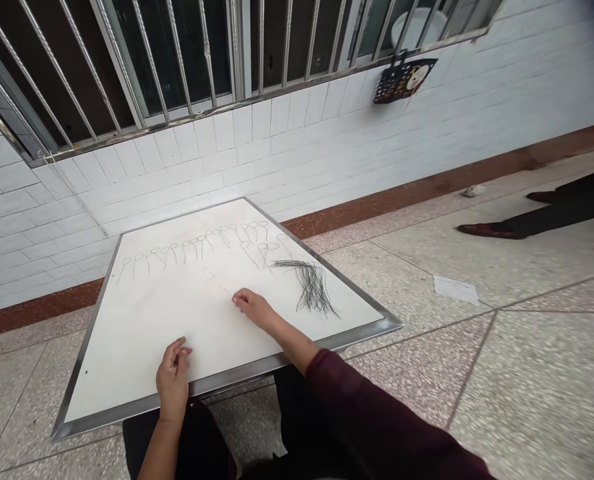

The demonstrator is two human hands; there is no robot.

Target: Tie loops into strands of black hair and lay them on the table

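One thin looped wire (221, 285) is pinched in the right hand (237, 299) over the middle of the surface (141, 347), slanting, loop end toward the far left corner. The left hand (181, 352), fingers loosely parted, is above the near edge. Over a dozen looped wires (200, 248) line the far side; one dark bundle (313, 287) lies near the right edge.
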